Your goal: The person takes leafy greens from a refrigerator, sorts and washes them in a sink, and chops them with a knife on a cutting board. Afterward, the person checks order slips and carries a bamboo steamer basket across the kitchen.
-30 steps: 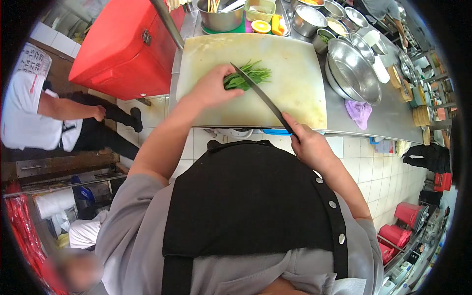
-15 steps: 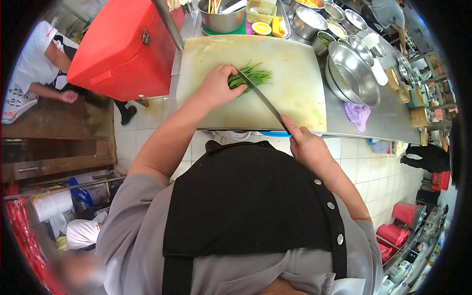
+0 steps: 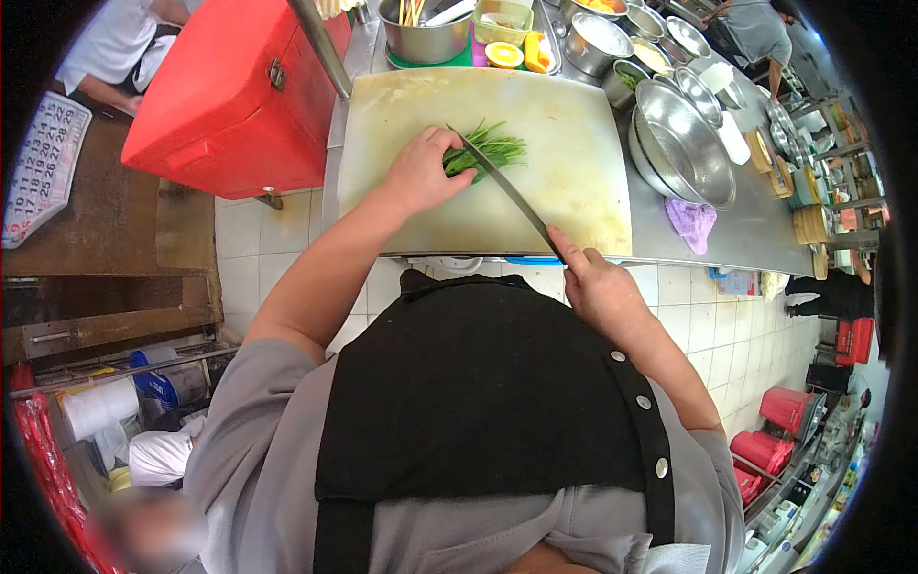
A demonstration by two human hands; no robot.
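On a pale cutting board (image 3: 564,182), a bundle of green leafy stems (image 3: 499,147) lies near the middle. My left hand (image 3: 427,169) is curled round the left end of the bundle, fingers bent over it. My right hand (image 3: 599,287) grips the handle of a long knife (image 3: 512,191). The blade slants up and left across the greens, its tip close to my left fingers. The handle is mostly hidden inside my right hand.
A red cooler box (image 3: 225,105) stands left of the board. Steel colanders (image 3: 681,143), a purple cloth (image 3: 690,224) and several metal bowls sit to the right. Behind the board are a steel pot (image 3: 426,36) and a cut orange (image 3: 504,55). Other people stand at the upper left and upper right.
My left hand has settled closer round the greens since the first frame. The knife stays across them with little movement. The person at the left has moved up behind the cooler.
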